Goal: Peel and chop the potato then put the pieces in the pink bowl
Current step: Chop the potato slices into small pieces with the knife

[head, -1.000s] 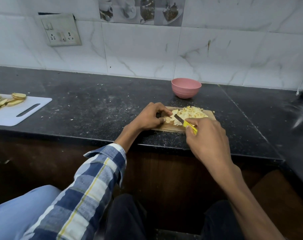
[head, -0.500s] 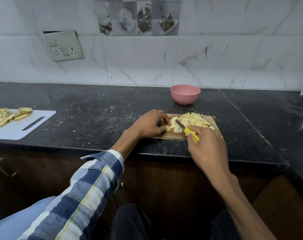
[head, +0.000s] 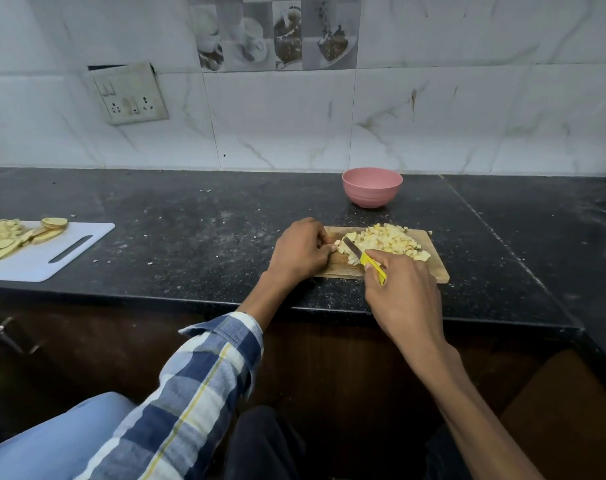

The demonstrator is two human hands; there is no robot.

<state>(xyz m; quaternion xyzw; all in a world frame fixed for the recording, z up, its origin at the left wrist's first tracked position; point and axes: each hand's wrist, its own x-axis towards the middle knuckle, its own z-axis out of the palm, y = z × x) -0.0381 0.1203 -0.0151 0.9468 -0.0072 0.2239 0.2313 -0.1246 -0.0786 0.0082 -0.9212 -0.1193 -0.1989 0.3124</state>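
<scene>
A person chops potato on a wooden board [head: 332, 268] at the front edge of a black table [head: 190, 244]. The right hand [head: 403, 299] wraps its grip around the yellow handle of a knife [head: 363, 258], whose blade angles up and left into the near side of the potato pieces [head: 388, 241]. The left hand [head: 299, 249] rests curled on the board's left end, its fingertips pinching pieces against the blade. The pieces lie heaped across the board's far half, a few spilling toward its right edge. The pink bowl [head: 372, 187] stands upright on the table just behind the board, apart from it, near the tiled wall [head: 294, 116]. Far to the left, a white board [head: 52, 251] carries pale slices [head: 14, 235]. A checked sleeve [head: 204, 382] covers the left forearm.
</scene>
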